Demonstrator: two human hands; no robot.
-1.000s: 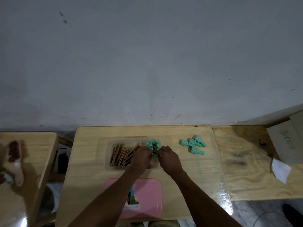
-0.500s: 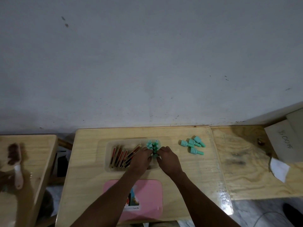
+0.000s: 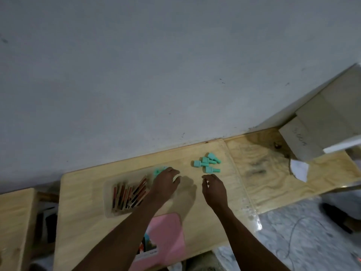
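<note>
A clear tray (image 3: 107, 194) on the pale wooden table (image 3: 84, 192) holds several dark red and tan sticks (image 3: 129, 194) and, at its right end, a cluster of teal caps (image 3: 158, 171). My left hand (image 3: 166, 183) lies over that right end with fingers curled down, hiding most of the cluster; what it holds is hidden. My right hand (image 3: 214, 189) hovers over bare table to the right, fingers loosely curled, with nothing seen in it. Just beyond it lie several loose teal bottle-shaped pieces (image 3: 207, 163).
A pink flat case (image 3: 168, 233) lies at the table's near edge under my left forearm. To the right stands a second wooden surface (image 3: 273, 173) with a cardboard box (image 3: 312, 137) and a white paper scrap (image 3: 298, 170). A lower table (image 3: 15, 222) stands left.
My right hand has left the teal cluster and moved right, toward the loose teal pieces. The camera has tilted and swung right. My left hand stays at the tray's right end.
</note>
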